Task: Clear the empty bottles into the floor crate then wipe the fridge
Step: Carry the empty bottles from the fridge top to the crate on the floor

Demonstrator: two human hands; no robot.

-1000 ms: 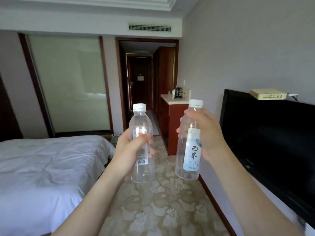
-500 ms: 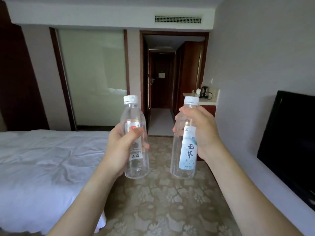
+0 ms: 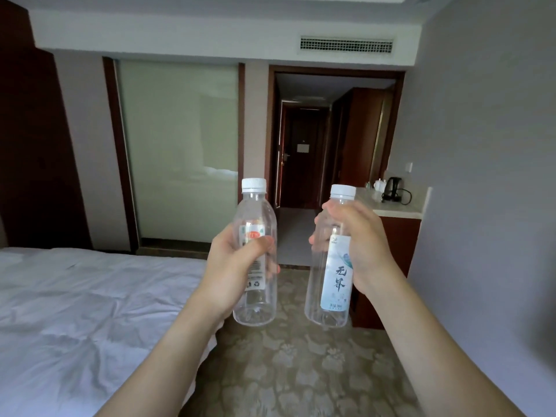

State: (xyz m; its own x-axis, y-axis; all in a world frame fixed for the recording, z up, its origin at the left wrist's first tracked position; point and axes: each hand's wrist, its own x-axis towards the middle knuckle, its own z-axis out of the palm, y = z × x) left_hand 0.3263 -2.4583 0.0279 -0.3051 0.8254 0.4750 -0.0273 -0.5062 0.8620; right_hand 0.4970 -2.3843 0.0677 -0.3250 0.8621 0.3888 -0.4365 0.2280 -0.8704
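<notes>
I hold two empty clear plastic bottles upright at chest height, both with white caps. My left hand (image 3: 233, 266) is wrapped around the middle of the bottle with the red and white label (image 3: 257, 299). My right hand (image 3: 359, 245) grips the upper half of the bottle with the pale blue label (image 3: 332, 296). The bottles are side by side, about a hand's width apart. No crate and no fridge shows in the head view.
A bed with white bedding (image 3: 75, 311) fills the left. Patterned carpet (image 3: 285, 371) runs ahead to a doorway and dark hallway (image 3: 304, 164). A wooden cabinet with a pale counter (image 3: 391, 210) and a black kettle (image 3: 392, 189) stands at the right wall.
The view has swung left and forward: the black TV at the right has left the frame and the counter is closer. Both hands keep their bottles in the same hold.
</notes>
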